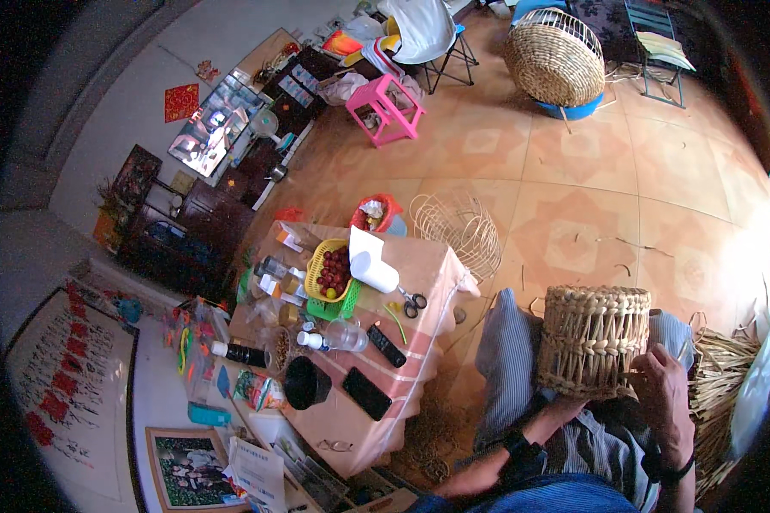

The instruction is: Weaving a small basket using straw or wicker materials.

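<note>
A woven straw basket (592, 333) with rows of braiding and open vertical strands rests over my lap, on striped grey-blue cloth (505, 368). My left hand (571, 405) reaches to the basket's bottom from the lower left, its fingers hidden behind it. My right hand (659, 376) is at the basket's right side, fingers bent and closed at the weave; what they pinch, if anything, is too small to make out. A bundle of dry straw strips (714, 385) lies to my right.
A cloth-covered table (372, 449) at my left holds fruit (334, 272), bottles, scissors (412, 303) and phones. Beyond stand an open wire-like basket frame (458, 235), a bin (393, 222), a pink stool (385, 111), chairs and a large basket (552, 64). Loose strands lie on the floor.
</note>
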